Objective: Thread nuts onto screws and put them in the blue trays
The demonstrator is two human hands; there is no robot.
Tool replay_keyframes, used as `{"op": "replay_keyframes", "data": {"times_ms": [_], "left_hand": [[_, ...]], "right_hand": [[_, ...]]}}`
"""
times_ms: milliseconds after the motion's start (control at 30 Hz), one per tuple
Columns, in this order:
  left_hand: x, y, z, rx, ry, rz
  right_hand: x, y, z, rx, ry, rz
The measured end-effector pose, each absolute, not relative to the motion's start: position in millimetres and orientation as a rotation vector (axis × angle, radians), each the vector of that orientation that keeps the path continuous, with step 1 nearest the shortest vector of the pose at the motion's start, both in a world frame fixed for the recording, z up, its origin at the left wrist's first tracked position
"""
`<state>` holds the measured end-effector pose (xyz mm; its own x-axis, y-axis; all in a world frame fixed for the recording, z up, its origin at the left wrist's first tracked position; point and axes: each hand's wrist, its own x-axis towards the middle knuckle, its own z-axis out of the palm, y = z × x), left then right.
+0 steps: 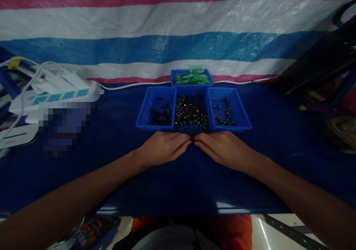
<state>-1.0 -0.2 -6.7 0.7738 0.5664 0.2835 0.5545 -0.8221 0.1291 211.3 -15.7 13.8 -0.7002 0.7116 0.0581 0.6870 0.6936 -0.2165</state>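
Observation:
My left hand (166, 147) and my right hand (224, 147) rest low over the blue table, fingertips facing each other with a small gap between. The fingers of each hand are pressed together; anything pinched in them is hidden or too small to name. Just beyond the hands lies a heap of small shiny metal screw-like parts (190, 111). To its left stands a blue bin (142, 109) with dark, slim pieces (161, 115). To its right, another blue bin (241, 107) contains several small metal parts (228, 112).
Behind the heap stands a third blue bin (172, 80) with green plastic packets (193, 76). A white power strip (96, 91) with cables sits at the left. A large black object (311, 61) leans at the right. A striped sheet (155, 48) hangs behind the table (178, 190).

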Motion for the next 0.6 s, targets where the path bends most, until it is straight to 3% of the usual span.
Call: {"op": "replay_keyframes", "data": {"times_ms": [300, 600], "left_hand": [[-2.0, -4.3, -2.6, 3.141, 0.684, 0.666], [-3.5, -0.4, -4.7, 2.964, 0.778, 0.249]], "right_hand": [[208.9, -15.1, 7.2, -1.061, -2.762, 0.483], [211.9, -12.8, 12.1, -1.144, -2.728, 0.499]]}}
